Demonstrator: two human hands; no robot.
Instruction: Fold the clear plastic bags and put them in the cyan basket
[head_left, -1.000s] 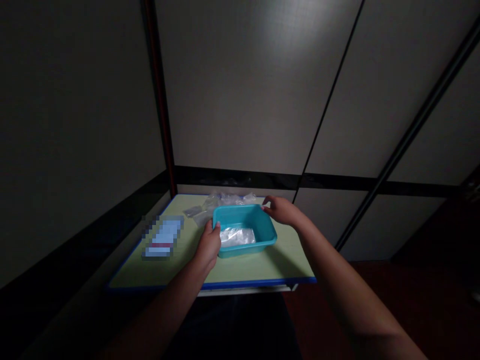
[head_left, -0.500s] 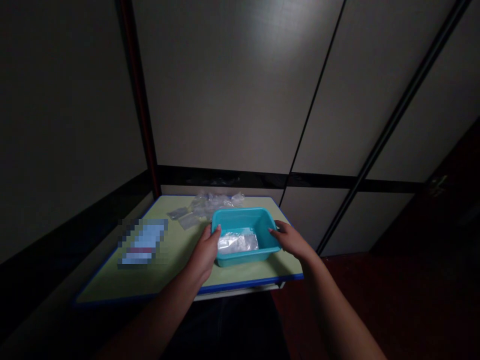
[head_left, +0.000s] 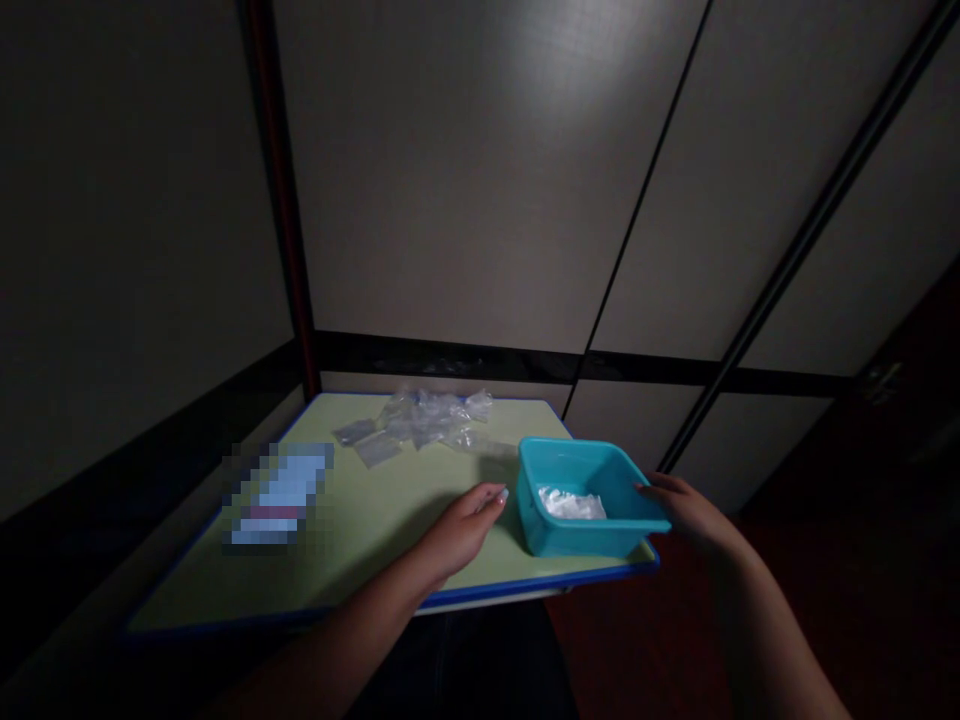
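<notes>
A turquoise plastic basin (head_left: 592, 540) stands at the right front corner of the table, with a crumpled clear plastic packet (head_left: 571, 504) lying in its bottom. My right hand (head_left: 686, 508) grips the basin's right wall, thumb inside over the rim and fingers outside. Just left of the basin, apart from it, my left hand (head_left: 463, 530) hovers over the tabletop with fingers loosely stretched and nothing visible in them. Behind my left hand lies a loose heap of clear plastic bags (head_left: 431, 418), some of them flat and some crumpled.
The pale green table (head_left: 360, 545) has a blue edge. A blurred-out, light blue flat object (head_left: 281, 495) lies on its left side. Panelled cupboard doors (head_left: 465, 200) rise behind the table, and dark red floor (head_left: 622, 640) shows at the right.
The basin has shifted right to the table's corner, with my right hand on it. My left hand has let go of its left rim. More of the plastic bags shows.
</notes>
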